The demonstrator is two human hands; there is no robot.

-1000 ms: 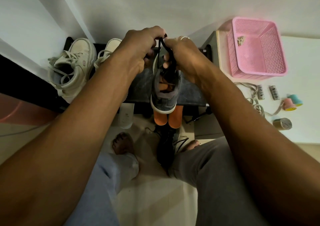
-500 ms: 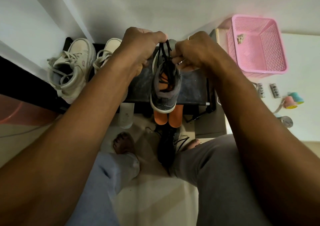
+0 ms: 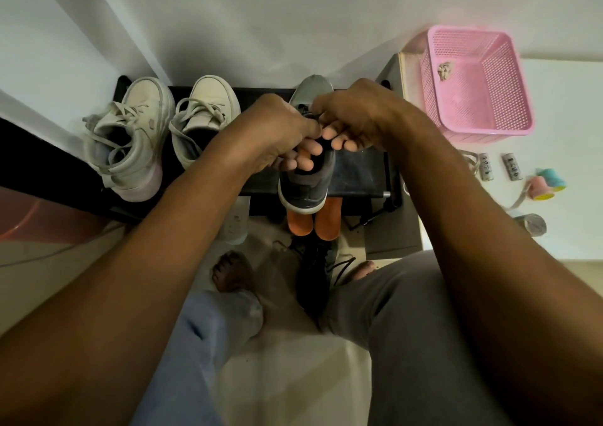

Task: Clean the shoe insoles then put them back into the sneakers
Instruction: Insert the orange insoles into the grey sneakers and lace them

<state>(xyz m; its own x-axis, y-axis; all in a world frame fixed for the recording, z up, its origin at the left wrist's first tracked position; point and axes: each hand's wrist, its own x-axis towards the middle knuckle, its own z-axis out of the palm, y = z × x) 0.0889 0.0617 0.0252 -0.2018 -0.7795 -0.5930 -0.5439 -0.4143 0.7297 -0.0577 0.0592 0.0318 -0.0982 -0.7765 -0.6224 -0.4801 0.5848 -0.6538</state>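
A grey sneaker (image 3: 306, 187) with a white sole stands on the black rack (image 3: 359, 171), heel toward me. My left hand (image 3: 277, 128) and my right hand (image 3: 355, 115) meet above its tongue, each pinching the black laces (image 3: 308, 112). Orange shows inside the sneaker's opening under my fingers. Two orange insoles (image 3: 328, 220) lie side by side just below the rack's front edge. A second dark sneaker (image 3: 315, 272) with loose laces lies on the floor between my feet.
A pair of white sneakers (image 3: 137, 138) sits on the rack's left side. A white bottle (image 3: 236, 220) stands under the rack. To the right are a pink basket (image 3: 483, 83), small rolls and tape (image 3: 541, 186) on a white surface.
Both hands have come down from lifting the laces high and now press close together over the sneaker's tongue. The sneaker has stayed in place on the rack.
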